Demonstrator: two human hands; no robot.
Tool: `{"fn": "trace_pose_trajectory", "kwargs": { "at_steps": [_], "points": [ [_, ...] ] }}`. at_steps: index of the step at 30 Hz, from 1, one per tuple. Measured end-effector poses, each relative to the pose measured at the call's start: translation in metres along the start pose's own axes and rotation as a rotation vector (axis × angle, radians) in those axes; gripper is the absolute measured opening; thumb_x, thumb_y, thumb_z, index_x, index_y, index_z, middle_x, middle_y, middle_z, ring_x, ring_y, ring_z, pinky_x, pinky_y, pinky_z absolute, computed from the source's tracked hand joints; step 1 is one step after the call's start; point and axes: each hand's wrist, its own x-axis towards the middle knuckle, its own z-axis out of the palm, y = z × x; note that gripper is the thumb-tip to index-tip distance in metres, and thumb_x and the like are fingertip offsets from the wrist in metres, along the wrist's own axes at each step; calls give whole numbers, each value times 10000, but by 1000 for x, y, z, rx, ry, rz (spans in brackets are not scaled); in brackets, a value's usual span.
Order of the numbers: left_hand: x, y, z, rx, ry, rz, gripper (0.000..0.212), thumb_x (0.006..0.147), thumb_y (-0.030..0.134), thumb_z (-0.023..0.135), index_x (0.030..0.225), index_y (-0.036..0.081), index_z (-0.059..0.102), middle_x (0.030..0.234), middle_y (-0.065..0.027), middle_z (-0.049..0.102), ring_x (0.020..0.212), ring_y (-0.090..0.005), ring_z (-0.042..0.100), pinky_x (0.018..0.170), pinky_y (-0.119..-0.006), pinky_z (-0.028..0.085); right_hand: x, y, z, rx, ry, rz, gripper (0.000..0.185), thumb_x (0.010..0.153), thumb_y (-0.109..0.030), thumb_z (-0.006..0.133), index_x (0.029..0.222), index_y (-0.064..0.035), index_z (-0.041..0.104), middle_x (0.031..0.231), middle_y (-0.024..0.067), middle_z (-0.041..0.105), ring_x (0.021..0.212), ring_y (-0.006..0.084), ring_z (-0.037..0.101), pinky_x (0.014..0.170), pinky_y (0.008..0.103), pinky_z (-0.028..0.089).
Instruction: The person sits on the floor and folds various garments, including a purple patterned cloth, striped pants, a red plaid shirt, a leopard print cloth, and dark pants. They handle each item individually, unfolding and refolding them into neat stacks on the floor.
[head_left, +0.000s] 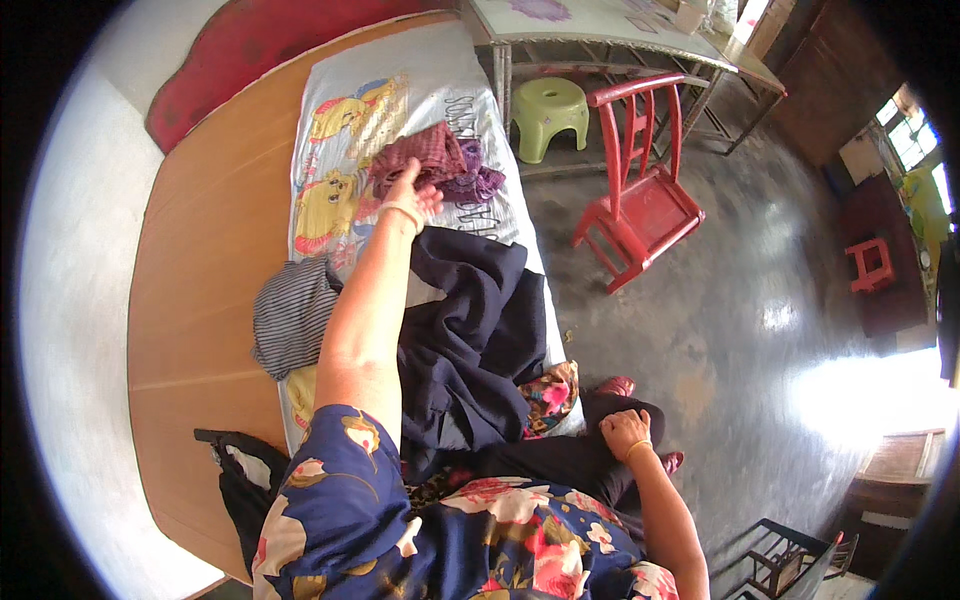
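Note:
My left hand (412, 201) reaches out over the bed, palm partly upturned and fingers apart. It is at the near edge of a folded maroon checked cloth (427, 154), and the thumb seems to touch it. Beside that cloth lies a purple knitted piece (476, 176). Below my forearm a dark navy garment (472, 345) is spread in loose folds. A grey striped garment (292, 319) lies bunched left of my arm, and a floral cloth (551, 397) sits at the bed's right edge. My right hand (626, 433) rests on my knee, fingers curled, nothing visible in it.
A light printed sheet (457, 60) covers part of the wooden bed board (202, 315). To the right stand a red wooden chair (649, 202), a green plastic stool (551, 112) and a table (600, 26). A black garment (247, 480) hangs at my left.

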Motion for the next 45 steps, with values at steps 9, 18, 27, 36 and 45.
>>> {"fn": "trace_pose_trajectory", "kwargs": {
  "at_steps": [9,18,27,36,45],
  "points": [
    [-142,-75,-44,1145,-397,520,411,845,227,665,1186,22,560,1161,-112,583,1102,-223,545,976,-328,393,3,5,3,151,80,-11,303,853,-341,469,1002,-143,644,1005,76,643,1033,266,551,1022,504,283],
    [-267,-116,-171,1724,404,405,649,808,335,641,1297,-12,393,1185,-238,524,1069,-379,517,954,-401,399,-28,-100,-32,561,141,-480,541,800,-242,654,1258,-55,434,1033,178,578,995,350,555,864,411,455],
    [-254,-54,-90,303,42,457,241,838,117,580,1053,9,601,904,-63,635,776,-145,598,692,-285,494,-41,-78,-6,548,-67,-365,549,866,-334,550,1318,-70,389,1085,199,574,1069,340,530,935,415,411],
    [-188,3,-67,601,184,1133,577,817,103,631,1297,-29,338,1213,-177,511,1107,-225,498,971,-321,377,-66,-70,1,293,138,-446,386,875,-357,509,1186,-131,545,1197,114,558,1135,304,499,959,429,375],
    [-332,-246,-134,2095,-216,658,654,645,436,762,1043,-25,522,990,-216,580,954,-386,570,777,-445,471,-68,-63,-3,284,104,-407,399,886,-389,487,1199,-149,543,1208,116,558,1147,307,490,970,432,362]
  ]
}}
